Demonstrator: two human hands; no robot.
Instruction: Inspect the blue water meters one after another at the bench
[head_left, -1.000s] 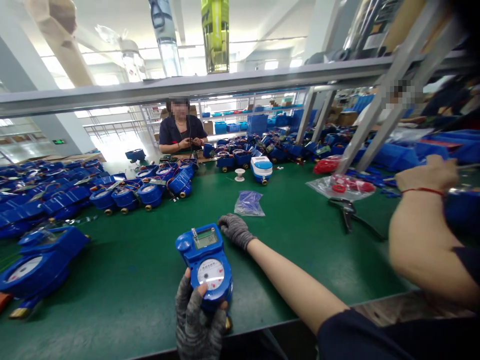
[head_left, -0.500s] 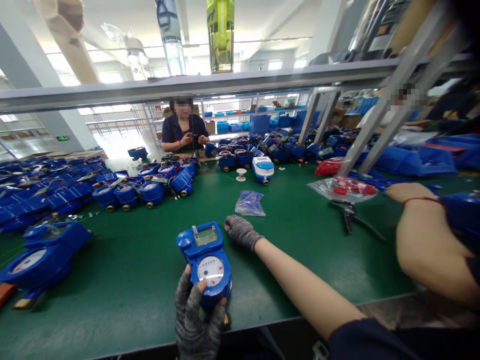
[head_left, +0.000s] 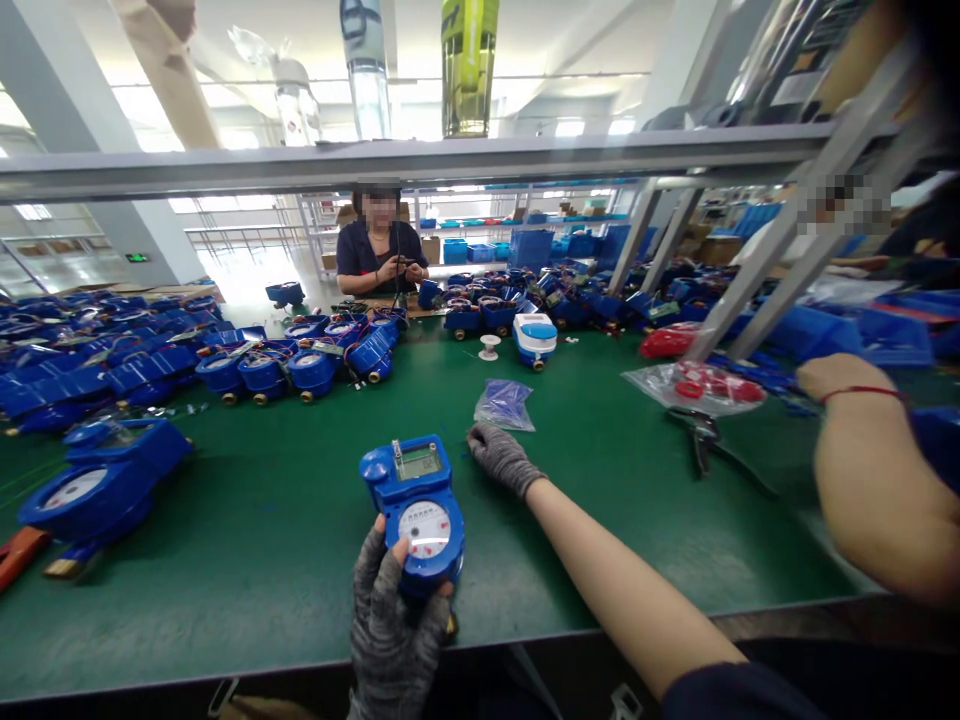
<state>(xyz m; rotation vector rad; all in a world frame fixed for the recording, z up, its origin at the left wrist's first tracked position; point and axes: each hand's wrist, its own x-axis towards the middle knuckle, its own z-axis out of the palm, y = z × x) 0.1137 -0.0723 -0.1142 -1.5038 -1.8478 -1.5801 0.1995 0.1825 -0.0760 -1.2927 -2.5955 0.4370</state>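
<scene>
A blue water meter point(head_left: 431, 532) with a round dial and a small grey display lies on the green bench in front of me. My left hand point(head_left: 397, 620), in a grey fingerless-style glove, is wrapped around its lower end, thumb and fingers on the casing. To the right of the display, a short gap apart, my gloved right hand point(head_left: 502, 458) rests on the bench with fingers curled in; whatever they may hold is hidden. Just beyond it lies a clear bag with purple-blue contents point(head_left: 504, 404).
Another meter point(head_left: 112, 490) and an orange-handled tool point(head_left: 22, 555) lie left. Rows of blue meters point(head_left: 300, 365) stand behind. Pliers point(head_left: 705, 440), a bag of red parts point(head_left: 709, 385) and a co-worker's arm point(head_left: 877, 480) are right. Another person point(head_left: 381, 250) sits opposite.
My right hand has drawn slightly away from the meter's display, widening the gap. My left hand keeps its hold on the meter. The whole view has shifted a little.
</scene>
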